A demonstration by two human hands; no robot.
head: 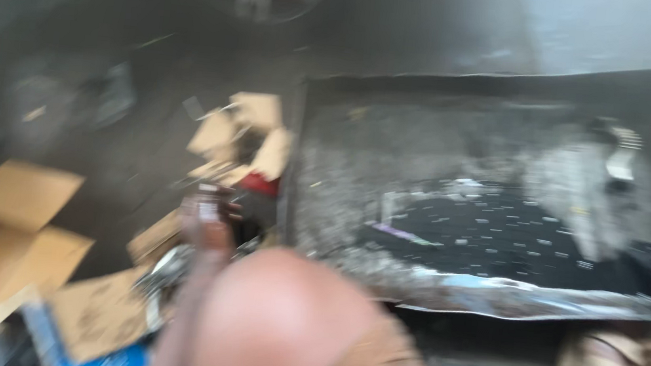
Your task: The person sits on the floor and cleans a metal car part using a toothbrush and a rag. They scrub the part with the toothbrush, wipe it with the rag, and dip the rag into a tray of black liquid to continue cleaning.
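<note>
Blurred and dim, one hand (pixel 208 223) is seen low in the middle, with a small dark thing (pixel 208 200) at its fingertips. Whether it is gripped or only touched cannot be told. Torn cardboard (pixel 243 131) lies just behind it, and a big grey metal tray (pixel 360 154) sits close beside it.

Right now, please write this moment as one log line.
view: heavily blurred | left hand: extended over cardboard scraps, grip unclear | right hand: not seen | beside: dark metal tray with debris
</note>
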